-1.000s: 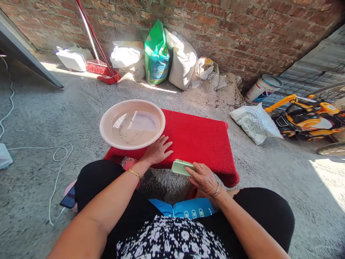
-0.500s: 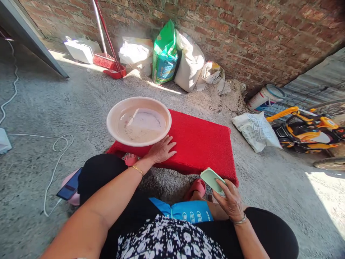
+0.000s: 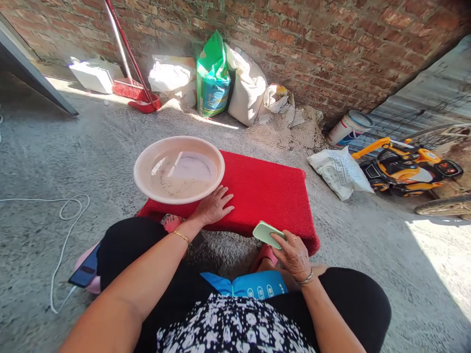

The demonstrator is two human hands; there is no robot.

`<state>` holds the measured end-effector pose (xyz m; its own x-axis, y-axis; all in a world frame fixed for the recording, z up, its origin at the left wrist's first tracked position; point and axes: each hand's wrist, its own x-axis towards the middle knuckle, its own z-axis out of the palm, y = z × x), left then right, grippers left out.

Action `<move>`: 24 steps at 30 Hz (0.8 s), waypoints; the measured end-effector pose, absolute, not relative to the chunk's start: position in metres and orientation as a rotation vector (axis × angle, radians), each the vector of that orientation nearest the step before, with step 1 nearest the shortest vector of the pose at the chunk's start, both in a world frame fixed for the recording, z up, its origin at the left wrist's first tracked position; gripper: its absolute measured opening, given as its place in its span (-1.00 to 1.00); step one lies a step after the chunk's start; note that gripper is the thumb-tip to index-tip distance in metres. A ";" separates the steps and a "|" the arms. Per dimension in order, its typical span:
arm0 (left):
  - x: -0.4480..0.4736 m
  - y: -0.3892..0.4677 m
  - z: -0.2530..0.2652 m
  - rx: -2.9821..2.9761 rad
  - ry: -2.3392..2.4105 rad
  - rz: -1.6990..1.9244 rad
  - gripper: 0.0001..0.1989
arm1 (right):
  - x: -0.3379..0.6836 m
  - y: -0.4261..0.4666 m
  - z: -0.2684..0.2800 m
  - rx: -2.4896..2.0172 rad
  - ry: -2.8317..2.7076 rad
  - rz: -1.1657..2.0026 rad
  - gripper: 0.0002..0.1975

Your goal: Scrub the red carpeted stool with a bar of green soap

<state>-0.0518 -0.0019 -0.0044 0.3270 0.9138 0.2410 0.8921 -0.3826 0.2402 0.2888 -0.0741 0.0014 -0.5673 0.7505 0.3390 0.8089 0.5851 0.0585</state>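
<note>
A red fleecy cloth point(image 3: 267, 189) covers a low bench in front of my knees. On its left end stands a pale pink basin point(image 3: 140, 182) of water with dark specks in it. Flat on the cloth, fingers spread, my left hand point(image 3: 212, 207) lies beside the basin's near rim. My right hand point(image 3: 294, 255) grips a pale green scrub brush point(image 3: 265, 231) by its right end, over the bench's near edge. Its smooth back faces me, and most of the bristle side is hidden.
Sacks, among them a green one point(image 3: 212, 81), and a red broom and dustpan point(image 3: 147, 104) stand along the brick wall. To the right are a white bag point(image 3: 340, 169), a bucket point(image 3: 351, 128) and a yellow toy excavator point(image 3: 408, 166). A phone point(image 3: 85, 268) with a white cable is by my left knee.
My right hand has brought the brush a little left and turned it more level. My left hand stays on the cloth. The whole view has shifted slightly.
</note>
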 end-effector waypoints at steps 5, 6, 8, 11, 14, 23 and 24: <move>-0.052 -0.001 -0.006 2.513 1.705 0.559 -0.54 | 0.363 -0.092 0.012 -1.588 -2.439 -0.350 -0.67; -0.052 0.000 -0.007 2.511 1.708 0.566 -0.55 | 0.371 -0.097 0.014 -1.646 -2.391 -0.344 -0.67; -0.049 -0.001 -0.006 2.498 1.737 0.578 -0.56 | 0.377 -0.108 0.020 -1.730 -2.280 -0.312 -0.66; -0.036 -0.014 0.001 2.497 1.782 0.644 -0.59 | 0.362 -0.122 0.028 -1.700 -2.211 -0.157 -0.65; -0.016 -0.044 0.011 2.676 1.513 0.778 -0.57 | 0.328 -0.126 0.030 -1.473 -2.368 0.045 -0.71; 0.009 -0.116 0.006 2.746 0.931 0.598 -0.29 | 0.232 -0.100 0.037 -1.069 -2.613 0.528 -0.88; 0.007 -0.117 0.005 2.717 0.973 0.594 -0.33 | 0.227 -0.097 0.040 -1.069 -2.619 0.567 -0.87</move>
<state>0.0067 -0.1173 0.0053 0.7036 0.6424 0.3038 0.5640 -0.7649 0.3111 0.2267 -0.0966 0.0403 -0.6973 0.7115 0.0869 0.6119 0.6540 -0.4448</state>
